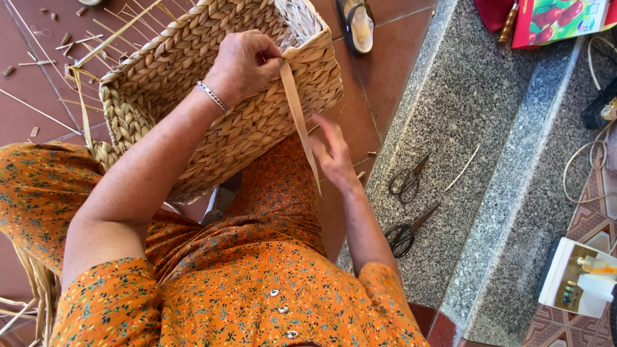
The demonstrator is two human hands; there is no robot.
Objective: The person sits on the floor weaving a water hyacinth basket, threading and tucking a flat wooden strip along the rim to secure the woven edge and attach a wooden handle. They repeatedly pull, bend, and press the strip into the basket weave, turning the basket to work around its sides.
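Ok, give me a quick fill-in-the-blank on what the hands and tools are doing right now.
1. The left hand pinches a flat pale ____ at the woven basket's rim.
2. The right hand is ____, fingers spread beside the hanging strip.
3. ____ pairs of scissors lie on the granite step.

Missing: strip; open; Two

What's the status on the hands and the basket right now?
Left hand pinches the flat strip at the woven basket rim. Right hand open beside the strip's lower end. Two scissors lie on the stone step, clear of the hands.
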